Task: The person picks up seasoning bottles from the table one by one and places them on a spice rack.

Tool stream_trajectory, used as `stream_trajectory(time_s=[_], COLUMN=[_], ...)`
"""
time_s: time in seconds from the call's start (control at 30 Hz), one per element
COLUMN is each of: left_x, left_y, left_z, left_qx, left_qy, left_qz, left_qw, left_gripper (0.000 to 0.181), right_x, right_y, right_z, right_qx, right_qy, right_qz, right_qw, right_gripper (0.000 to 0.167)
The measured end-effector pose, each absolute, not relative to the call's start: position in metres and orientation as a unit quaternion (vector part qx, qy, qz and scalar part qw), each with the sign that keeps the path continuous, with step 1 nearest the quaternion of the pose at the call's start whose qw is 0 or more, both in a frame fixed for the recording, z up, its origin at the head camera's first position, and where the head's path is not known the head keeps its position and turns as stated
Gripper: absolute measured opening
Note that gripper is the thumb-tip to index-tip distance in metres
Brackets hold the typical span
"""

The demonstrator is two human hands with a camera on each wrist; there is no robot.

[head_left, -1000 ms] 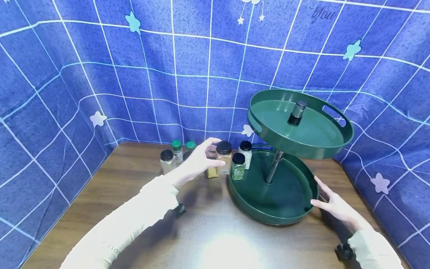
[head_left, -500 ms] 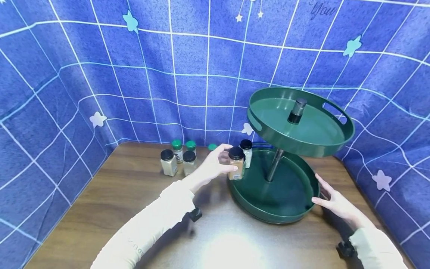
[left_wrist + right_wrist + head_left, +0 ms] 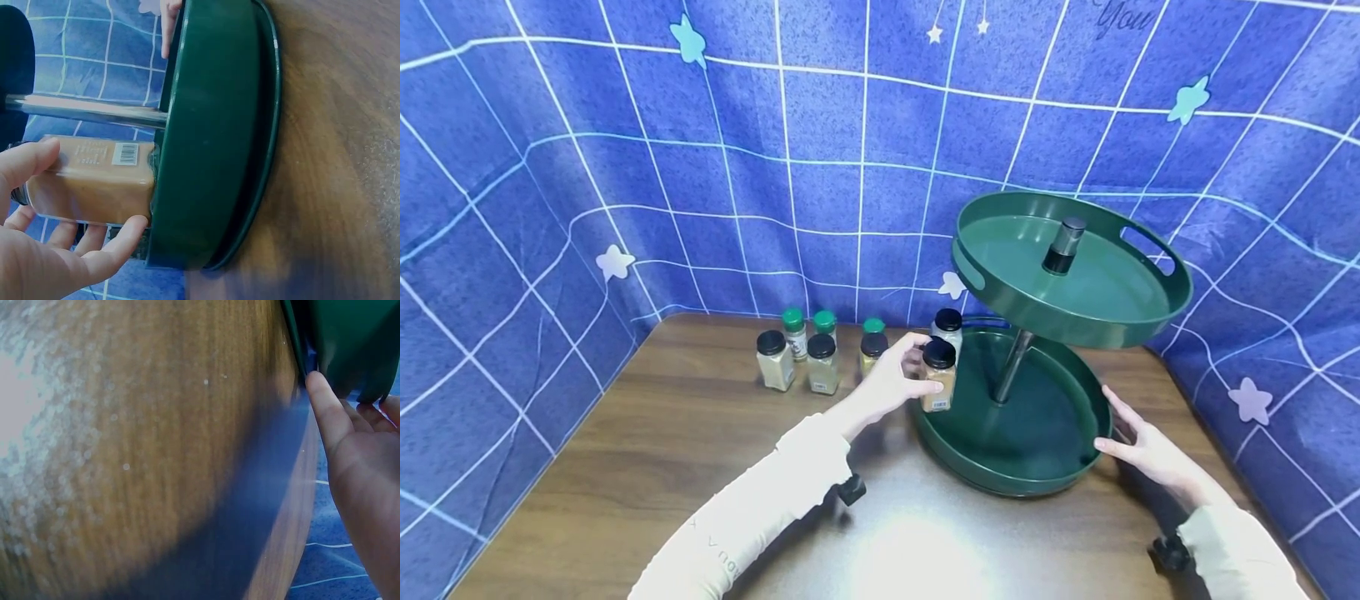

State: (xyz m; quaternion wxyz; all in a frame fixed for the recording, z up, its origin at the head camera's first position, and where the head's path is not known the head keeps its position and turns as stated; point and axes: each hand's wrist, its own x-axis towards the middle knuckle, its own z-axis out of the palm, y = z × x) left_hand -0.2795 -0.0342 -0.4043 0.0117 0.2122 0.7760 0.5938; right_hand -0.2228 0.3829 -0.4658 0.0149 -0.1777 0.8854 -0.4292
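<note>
My left hand [image 3: 891, 379] grips a square jar of tan powder with a black lid [image 3: 938, 375] at the left rim of the lower green tray [image 3: 1030, 482]. In the left wrist view, the thumb and fingers of the left hand [image 3: 56, 250] lie around the jar [image 3: 94, 187], whose base is by the tray wall [image 3: 206, 137]. Behind it is a white jar with a black lid [image 3: 948, 323]. My right hand [image 3: 1157, 450] touches the lower tray's right rim with extended fingers; the right wrist view shows this hand [image 3: 369, 469] at the green wall [image 3: 356, 344].
The upper green tray [image 3: 1075, 300] stands over the lower one on a metal post [image 3: 1013, 367]. Left of the stand, several jars with green or black lids, among them a pale one [image 3: 776, 367], are on the wooden table [image 3: 662, 417]. A blue curtain [image 3: 715, 192] hangs behind.
The left hand has moved right with the tan jar, from beside the tray to over its left rim, hiding the green-labelled jar there. The right hand has stayed at the rim.
</note>
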Motion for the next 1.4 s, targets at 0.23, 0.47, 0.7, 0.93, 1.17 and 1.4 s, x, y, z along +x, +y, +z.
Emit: stream_trajectory(time_s=[0.23, 0.47, 0.7, 0.93, 1.17, 1.4], left_x=[-0.278, -0.277, -0.277, -0.275, -0.275, -0.273], left_y=[-0.032, -0.032, -0.034, -0.035, -0.034, -0.038], left_z=[-0.412, -0.422, -0.431, -0.437, -0.439, -0.437], left_qx=[0.242, 0.266, 0.278, 0.264, 0.261, 0.263], left_qy=[0.797, 0.827, 0.838, 0.852, 0.85, 0.845], left_qz=[0.553, 0.492, 0.461, 0.444, 0.451, 0.459], left_qw=[-0.031, -0.064, -0.09, -0.082, -0.079, -0.073], left_gripper=[0.062, 0.062, 0.062, 0.062, 0.062, 0.062], right_x=[-0.224, -0.224, -0.223, -0.223, -0.223, -0.221], right_y=[0.382, 0.378, 0.377, 0.377, 0.379, 0.38], right_z=[-0.465, -0.464, -0.463, -0.462, -0.464, -0.465], right_qx=[-0.188, -0.189, -0.187, -0.188, -0.185, -0.182], right_qy=[0.883, 0.882, 0.88, 0.879, 0.878, 0.88], right_qz=[-0.429, -0.431, -0.436, -0.439, -0.441, -0.439], right_qw=[0.006, 0.007, 0.008, 0.014, 0.015, 0.013], right_gripper=[0.081, 0.082, 0.081, 0.081, 0.082, 0.081])
